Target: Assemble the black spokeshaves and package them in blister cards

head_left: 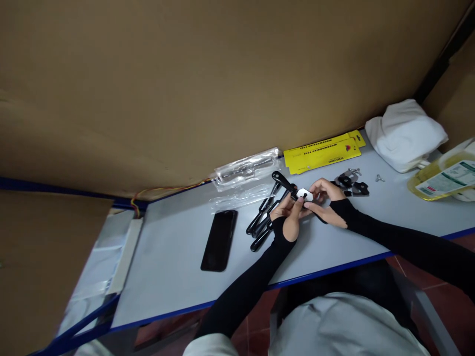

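My left hand [289,212] is closed round a black spokeshave [284,182], its thumb lying on the bright metal blade [304,194] at the tool's middle. One black handle sticks out up and to the left. My right hand [324,200] is closed at the blade's right side, fingertips against the tool; the far handle is partly hidden under this hand. Just left of my hands, several more black spokeshave bodies [262,220] lie in a loose pile. Dark metal parts [345,182] and small silver screws [355,171] rest right of my right hand.
A black phone [218,241] lies left of the pile. Clear plastic packaging [248,170] and yellow cards [322,154] line the back edge. At right are a single wing screw [379,178], a white bundle [406,133] and a bottle of yellow liquid [445,175]. Cardboard [222,89] walls the back.
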`<control>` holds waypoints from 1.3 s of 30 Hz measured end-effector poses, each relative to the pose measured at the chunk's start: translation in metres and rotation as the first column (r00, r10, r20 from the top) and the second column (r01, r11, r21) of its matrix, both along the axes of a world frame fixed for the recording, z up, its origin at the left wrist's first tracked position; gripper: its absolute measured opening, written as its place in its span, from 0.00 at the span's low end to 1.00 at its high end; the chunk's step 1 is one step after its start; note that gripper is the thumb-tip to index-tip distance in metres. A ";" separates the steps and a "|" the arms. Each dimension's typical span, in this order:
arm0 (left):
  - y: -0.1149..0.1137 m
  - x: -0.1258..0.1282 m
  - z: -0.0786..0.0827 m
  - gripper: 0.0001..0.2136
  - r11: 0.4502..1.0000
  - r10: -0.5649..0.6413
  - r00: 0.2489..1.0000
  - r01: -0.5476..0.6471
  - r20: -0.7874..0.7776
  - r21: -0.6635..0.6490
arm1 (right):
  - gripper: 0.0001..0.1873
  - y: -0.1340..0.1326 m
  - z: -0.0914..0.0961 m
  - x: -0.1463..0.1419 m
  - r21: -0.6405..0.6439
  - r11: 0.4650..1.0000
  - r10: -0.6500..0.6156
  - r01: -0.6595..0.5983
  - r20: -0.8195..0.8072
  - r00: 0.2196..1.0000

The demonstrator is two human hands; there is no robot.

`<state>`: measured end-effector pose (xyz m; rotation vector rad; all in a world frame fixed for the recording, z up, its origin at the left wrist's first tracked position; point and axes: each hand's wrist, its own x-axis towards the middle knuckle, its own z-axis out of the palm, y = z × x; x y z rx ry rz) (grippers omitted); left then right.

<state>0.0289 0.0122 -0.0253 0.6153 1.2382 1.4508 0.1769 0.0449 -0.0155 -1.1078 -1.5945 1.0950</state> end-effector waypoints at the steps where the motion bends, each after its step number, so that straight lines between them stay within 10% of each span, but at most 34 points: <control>1: -0.001 0.001 0.002 0.29 1.000 0.006 1.000 -0.006 -0.018 0.006 | 0.14 0.001 -0.001 0.000 -0.038 0.999 0.032 -0.033 -0.020 0.999; 11: 0.001 -0.003 -0.003 0.29 1.000 0.007 1.000 -0.007 -0.013 -0.022 | 0.20 0.008 0.005 0.010 -0.169 0.968 0.186 -0.186 -0.021 0.982; 31: 0.002 -0.006 0.013 0.28 0.995 -0.010 1.000 0.009 -0.008 -0.103 | 0.16 0.001 0.004 0.003 -0.140 0.985 0.090 -0.098 -0.065 0.994; 39: 0.001 -0.010 0.003 0.26 0.994 0.014 1.000 -0.017 -0.027 -0.104 | 0.09 0.042 0.012 0.059 0.041 0.983 0.144 -0.181 0.447 0.883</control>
